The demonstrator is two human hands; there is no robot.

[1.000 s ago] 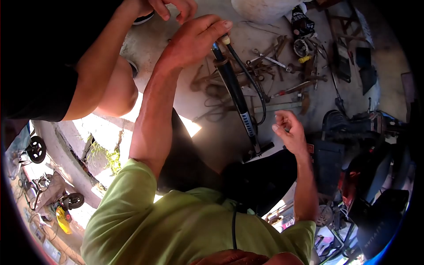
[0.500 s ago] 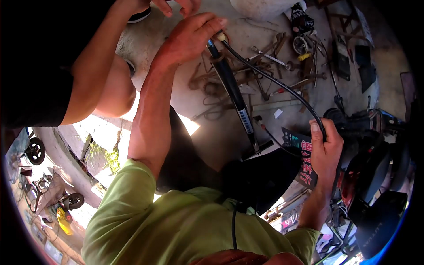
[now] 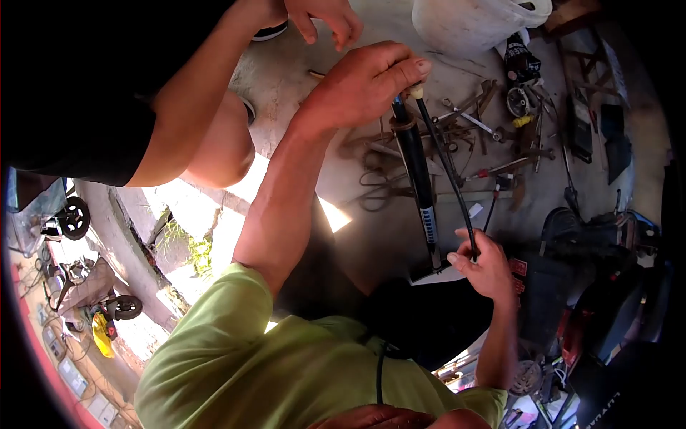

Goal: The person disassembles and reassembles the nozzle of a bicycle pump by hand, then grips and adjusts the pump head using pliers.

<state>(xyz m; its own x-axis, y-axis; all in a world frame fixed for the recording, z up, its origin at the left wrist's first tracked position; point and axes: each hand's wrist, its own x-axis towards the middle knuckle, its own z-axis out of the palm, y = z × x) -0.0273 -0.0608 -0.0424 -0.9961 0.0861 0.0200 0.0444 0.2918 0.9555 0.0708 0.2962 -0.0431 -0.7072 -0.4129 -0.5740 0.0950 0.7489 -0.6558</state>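
My left hand [image 3: 371, 82] is closed round the top end of a black floor pump [image 3: 416, 168]. The pump stands tilted, its barrel labelled and its crossbar foot low near my legs. Just under my thumb, a cream fitting [image 3: 416, 92] joins a black hose [image 3: 446, 161] that runs down beside the barrel. Lower right, my right hand [image 3: 484, 264] pinches this hose between thumb and fingers. The pump's handle is mostly hidden by my left hand.
Another person's hand [image 3: 329, 18] hangs near my left hand. Beyond the pump, wrenches [image 3: 480, 125] and rusty tools lie on the concrete floor. A white bucket [image 3: 464, 25] stands at the top. Dark machine parts [image 3: 600, 236] crowd the right side.
My right hand has moved left, closer to the pump, and the hose has gone from a wide curve to a steeper line. The view has shifted, so the surroundings sit lower and further right.
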